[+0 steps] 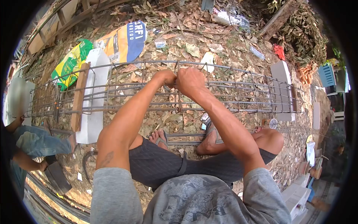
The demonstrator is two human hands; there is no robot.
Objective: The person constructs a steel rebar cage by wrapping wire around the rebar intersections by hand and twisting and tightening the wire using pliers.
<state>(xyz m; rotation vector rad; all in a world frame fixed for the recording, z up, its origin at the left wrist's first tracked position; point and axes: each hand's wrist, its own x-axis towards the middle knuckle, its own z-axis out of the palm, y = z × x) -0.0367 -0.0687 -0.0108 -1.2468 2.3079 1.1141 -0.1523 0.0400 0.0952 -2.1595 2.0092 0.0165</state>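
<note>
A long rebar cage [238, 89] of thin steel bars and square stirrups stretches across in front of me. Near its middle, my left hand [166, 77] is closed, its fingertips tucked in against a stirrup [179, 100]. My right hand [190, 80] is a fist beside it, almost touching, on the other side of the same stirrup. The fingers of both hands hide whatever they grip there. The cage rests on a white block [94, 112] with a wooden piece [79, 100] at left, and on another white block [282, 86] at right.
A co-worker [28, 149] squats at the far left, one hand on a dark block-like object [57, 175]. Loose bars [186, 138] lie by my feet. Printed sacks [123, 41], dry leaves and a wooden plank [278, 18] lie beyond the cage.
</note>
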